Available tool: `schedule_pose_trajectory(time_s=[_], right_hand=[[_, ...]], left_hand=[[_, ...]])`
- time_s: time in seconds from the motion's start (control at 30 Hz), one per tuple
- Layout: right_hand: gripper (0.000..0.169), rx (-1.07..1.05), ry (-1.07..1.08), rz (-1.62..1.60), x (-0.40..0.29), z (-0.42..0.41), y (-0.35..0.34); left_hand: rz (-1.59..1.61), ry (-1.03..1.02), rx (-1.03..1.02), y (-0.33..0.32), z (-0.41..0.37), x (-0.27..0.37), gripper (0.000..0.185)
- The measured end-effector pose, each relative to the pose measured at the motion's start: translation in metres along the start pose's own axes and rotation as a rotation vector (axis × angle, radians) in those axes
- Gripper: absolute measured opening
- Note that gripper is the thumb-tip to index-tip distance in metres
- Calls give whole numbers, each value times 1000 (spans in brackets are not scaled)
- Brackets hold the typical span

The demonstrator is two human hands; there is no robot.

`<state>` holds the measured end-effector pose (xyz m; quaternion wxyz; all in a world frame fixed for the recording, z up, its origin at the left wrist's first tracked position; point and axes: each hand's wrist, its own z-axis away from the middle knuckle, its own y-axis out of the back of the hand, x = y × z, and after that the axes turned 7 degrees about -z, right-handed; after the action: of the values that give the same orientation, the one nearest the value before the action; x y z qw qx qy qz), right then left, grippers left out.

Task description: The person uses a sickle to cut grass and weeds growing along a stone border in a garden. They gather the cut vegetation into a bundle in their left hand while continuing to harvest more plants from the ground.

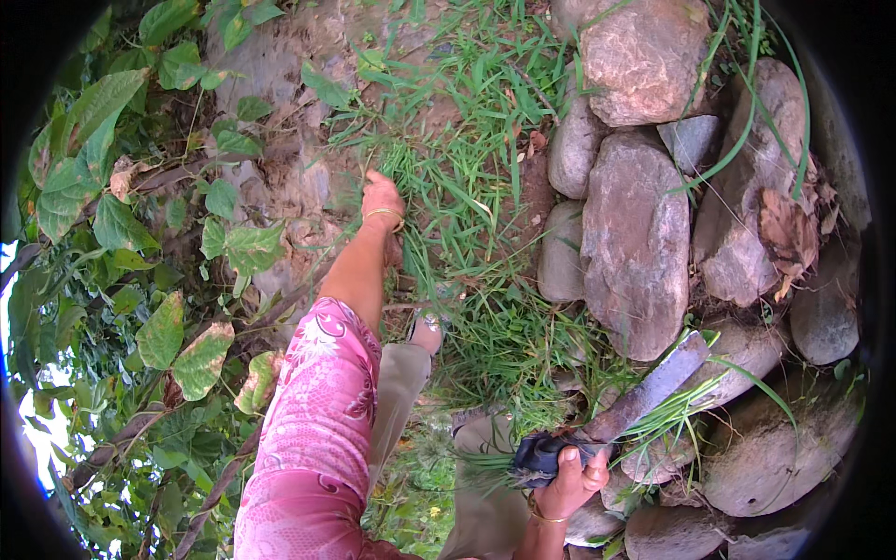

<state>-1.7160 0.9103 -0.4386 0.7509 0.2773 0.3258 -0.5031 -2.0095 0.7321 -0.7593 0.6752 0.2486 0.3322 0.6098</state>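
Note:
My left hand [382, 198], with a bangle at the wrist, reaches down to the green grass [420, 164] beside bare soil. Its fingers are partly hidden by blades, so whether they grip any cannot be told. At the lower right, my right hand [570, 483] is closed around the dark wrapped handle of a flat metal blade [647, 392] that points up and right. A bunch of cut or pulled grass [672, 413] lies along the blade in the same hand, its other end sticking out left of the handle.
A stacked stone wall [633, 238] runs down the right side. Leafy vines [245, 248] and woody stems [217, 490] fill the left. Muddy ground [301, 182] lies left of the grass. My feet [425, 332] stand on the grassy strip below my left hand.

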Motion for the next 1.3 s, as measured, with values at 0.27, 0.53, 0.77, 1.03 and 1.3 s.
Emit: schedule_pose_trajectory(time_s=[0.27, 0.53, 0.77, 1.03, 1.3], right_hand=[[14, 17, 32, -15, -5, 7, 13], [7, -8, -14, 76, -31, 22, 33], [9, -36, 2, -93, -75, 38, 33], [6, -80, 47, 44, -104, 36, 26], [7, 83, -2, -91, -64, -7, -25]], left_hand=[[-138, -148, -205, 58, 7, 15, 28], [230, -456, -157, 37, 86, 19, 21], [313, -405, -456, -17, 276, 114, 37], [-309, -983, -313, 94, 235, 145, 18], [-545, -1438, 325, 97, 30, 176, 35]])
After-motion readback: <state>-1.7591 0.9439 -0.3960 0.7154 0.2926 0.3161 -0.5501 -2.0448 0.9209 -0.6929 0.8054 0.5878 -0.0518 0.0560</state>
